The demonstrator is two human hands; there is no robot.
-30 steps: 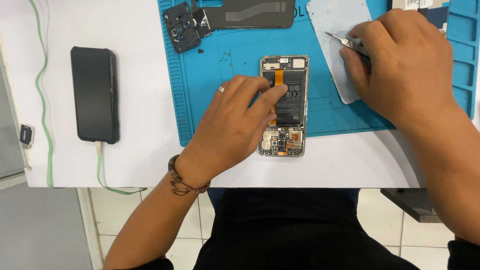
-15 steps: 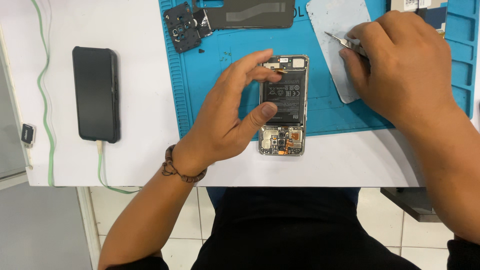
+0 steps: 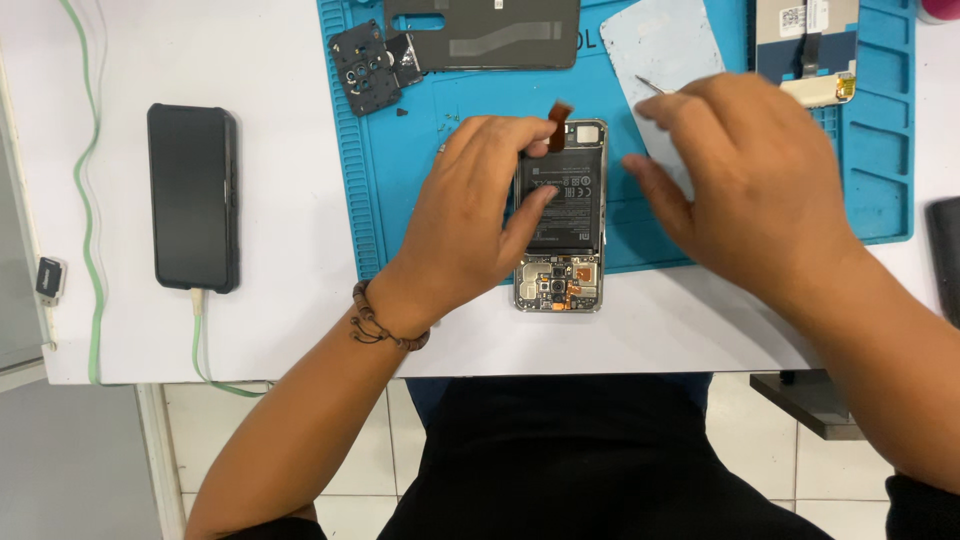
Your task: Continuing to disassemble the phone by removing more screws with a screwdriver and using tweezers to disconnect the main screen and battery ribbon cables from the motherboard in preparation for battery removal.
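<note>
A black phone [image 3: 193, 197] charges at far left; at frame centre the left hand [image 3: 470, 215] pinches the opened phone's [image 3: 560, 215] thin, likely fragile orange ribbon cable [image 3: 557, 112], best held by its edges. The right hand [image 3: 745, 190], centre right, clamps tweezers [image 3: 650, 85].

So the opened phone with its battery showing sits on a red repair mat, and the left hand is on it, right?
Not quite: in the head view the repair mat is blue, not red. The rest holds: the opened phone lies with its battery showing, its lower end past the mat's edge, and the left hand is on it.
</note>
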